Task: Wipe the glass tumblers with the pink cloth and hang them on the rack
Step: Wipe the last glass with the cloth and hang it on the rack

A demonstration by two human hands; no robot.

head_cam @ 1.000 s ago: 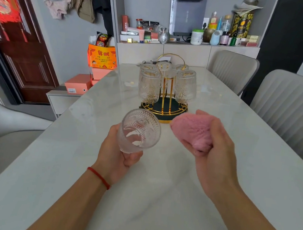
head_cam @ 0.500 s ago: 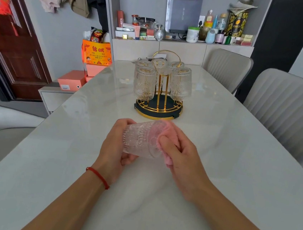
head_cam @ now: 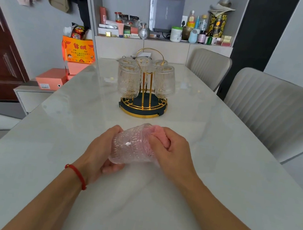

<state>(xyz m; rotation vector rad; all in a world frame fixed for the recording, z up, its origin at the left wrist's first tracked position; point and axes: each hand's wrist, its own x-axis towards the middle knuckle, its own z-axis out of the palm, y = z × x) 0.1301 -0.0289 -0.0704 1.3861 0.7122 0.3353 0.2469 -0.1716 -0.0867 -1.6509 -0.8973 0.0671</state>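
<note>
My left hand point(head_cam: 99, 153) grips an embossed glass tumbler point(head_cam: 131, 146) lying on its side just above the table, its mouth turned to the right. My right hand point(head_cam: 173, 151) holds the pink cloth point(head_cam: 160, 134) bunched in its fingers and pressed into the tumbler's mouth; most of the cloth is hidden. Beyond my hands stands the gold wire rack point(head_cam: 143, 102) on a dark round base, with several tumblers hanging upside down on it, the nearest ones at left point(head_cam: 128, 80) and right point(head_cam: 164, 81).
The pale marble table point(head_cam: 206, 176) runs away from me. Two grey chairs point(head_cam: 270, 112) stand along its right side. A cluttered shelf point(head_cam: 164, 35) is behind the table, and orange boxes point(head_cam: 78, 51) sit to the left.
My right hand has brought the pink cloth over to the tumbler's mouth and pushed it in. The tumbler has tipped onto its side in my left hand.
</note>
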